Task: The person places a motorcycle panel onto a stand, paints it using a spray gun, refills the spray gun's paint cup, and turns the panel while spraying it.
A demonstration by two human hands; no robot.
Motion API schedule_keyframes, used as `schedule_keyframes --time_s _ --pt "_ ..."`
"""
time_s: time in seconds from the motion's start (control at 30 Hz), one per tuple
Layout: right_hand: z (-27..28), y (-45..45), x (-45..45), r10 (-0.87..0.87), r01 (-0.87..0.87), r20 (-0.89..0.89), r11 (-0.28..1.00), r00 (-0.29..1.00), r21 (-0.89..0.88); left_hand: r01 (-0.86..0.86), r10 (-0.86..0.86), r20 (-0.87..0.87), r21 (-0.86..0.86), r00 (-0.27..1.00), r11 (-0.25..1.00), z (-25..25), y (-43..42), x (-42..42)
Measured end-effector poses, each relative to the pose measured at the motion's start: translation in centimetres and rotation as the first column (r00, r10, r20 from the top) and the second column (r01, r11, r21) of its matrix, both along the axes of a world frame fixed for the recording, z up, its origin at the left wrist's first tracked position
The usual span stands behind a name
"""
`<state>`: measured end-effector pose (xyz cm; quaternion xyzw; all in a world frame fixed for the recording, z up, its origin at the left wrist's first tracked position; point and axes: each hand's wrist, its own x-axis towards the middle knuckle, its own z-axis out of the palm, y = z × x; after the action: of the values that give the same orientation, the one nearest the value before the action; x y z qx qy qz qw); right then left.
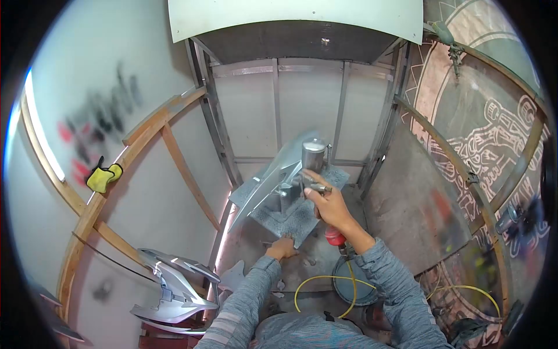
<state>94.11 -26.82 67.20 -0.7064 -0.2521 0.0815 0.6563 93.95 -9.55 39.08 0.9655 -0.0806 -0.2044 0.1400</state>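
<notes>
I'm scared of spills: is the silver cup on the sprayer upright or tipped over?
Upright, or close to it: the silver cup stands above the right hand, its round top uppermost.

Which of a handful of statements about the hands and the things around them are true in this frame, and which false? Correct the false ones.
1. The right hand holds a spray gun. True.
2. The left hand is also on the spray gun. False: it is at the near corner of the speckled board.
3. A red fitting shows below the right hand. True.
4. The yellow item at left lies on the floor. False: it hangs over a wooden rail.
5. Both forearms are bare. False: grey sleeves cover most of them.
</notes>
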Motion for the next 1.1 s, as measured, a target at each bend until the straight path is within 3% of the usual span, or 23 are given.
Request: schedule_keyframes --time_s 0.23,0.33,0.47,0.5,0.63,0.7,0.87,0.93,1.0,1.1 --pt "0.6 0.2 1.8 -0.189 0.184 0.016 0.968 0.982 0.169 -0.026 0.028 -0.048 0.055 0.998 0.998 2.1 0.7 -1.0" --pt "-1.2 0.3 2.5 -0.104 0.121 -0.084 0.963 0.991 0.243 -0.031 0.034 -0.033 0.082 0.999 0.996 1.0 1.3 -0.9" --pt "-4.8 -0.4 2.6 -0.192 0.195 -0.136 0.981 0.972 0.015 -0.024 0.024 -0.006 0.087 1.0 0.996 -0.1 2.3 -1.2" --pt "-5.3 -0.5 2.8 -0.194 0.194 -0.034 0.981 0.98 0.003 -0.026 0.027 -0.013 0.108 1.0 0.994 -0.2 2.4 -1.1" --pt "-6.3 -1.1 2.8 -0.235 0.229 -0.071 0.97 0.969 -0.082 -0.05 0.054 -0.02 0.162 0.998 0.986 -0.2 2.6 -1.3" --pt "-6.3 -0.9 3.1 -0.234 0.236 0.129 0.972 0.964 -0.003 -0.053 0.057 -0.023 0.161 0.998 0.986 -0.1 2.7 -1.4" --pt "-3.9 -0.2 1.6 -0.127 0.144 0.155 0.984 0.98 -0.101 -0.015 0.009 0.064 0.094 0.998 0.995 -0.9 3.6 -1.5" --pt "-3.8 0.3 1.5 -0.062 0.08 0.13 0.987 0.99 -0.14 -0.002 0.005 -0.016 0.195 1.0 0.981 -0.7 3.1 -1.0" --pt "-4.0 1.0 1.5 0.015 0.052 0.327 0.979 0.945 -0.196 -0.015 0.021 -0.031 0.183 0.999 0.983 -0.5 2.8 -0.7" --pt "-3.8 1.1 2.1 -0.029 0.112 0.327 0.965 0.945 -0.237 -0.025 0.032 -0.033 0.175 0.999 0.984 -0.7 2.3 -0.8"
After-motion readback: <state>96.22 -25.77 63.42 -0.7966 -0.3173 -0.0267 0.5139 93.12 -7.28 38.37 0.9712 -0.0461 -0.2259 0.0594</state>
